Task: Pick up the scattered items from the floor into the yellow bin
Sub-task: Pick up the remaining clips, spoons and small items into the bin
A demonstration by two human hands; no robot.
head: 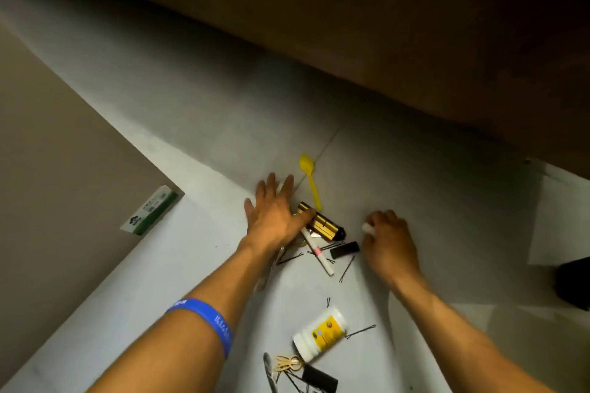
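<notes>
**Floor clutter: grip notes**

Ribbed gold-and-black metal cylinder [321, 223] lies on the pale grey floor [191, 137], its near end under the left hand [274, 214], whose fingers are spread flat. Likely heavy, rigid, prone to roll: grasp across the middle. Yellow plastic spoon [309, 179] just beyond: light, take the handle. White marker pen [317, 254] and thin black hairpins [346, 269] need fingertip pinches. Right hand [388, 241] curls around a small white object [367, 228]. Yellow bin not in view.

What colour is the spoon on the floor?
The spoon is bright yellow, all one colour; it shows in the head view.
</notes>
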